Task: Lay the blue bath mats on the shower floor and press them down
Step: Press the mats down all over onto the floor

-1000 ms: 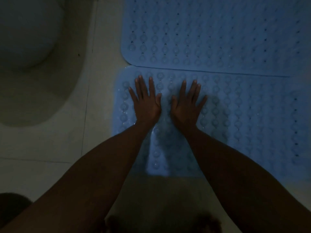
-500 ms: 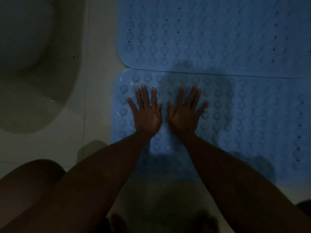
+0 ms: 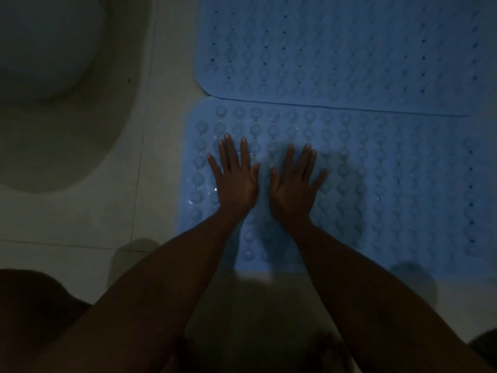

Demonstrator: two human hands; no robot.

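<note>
Dim light. Near blue mat (image 3: 376,189) lies flat on the tiled floor (image 3: 158,162); far blue mat (image 3: 336,49) overlaps its far edge. Left hand (image 3: 236,181) and right hand (image 3: 293,187) lie palm-down on the near mat's left part, fingers straight and spread, grasping nothing, thumbs near each other. A pale toilet base (image 3: 61,125) stands to the left.
</note>
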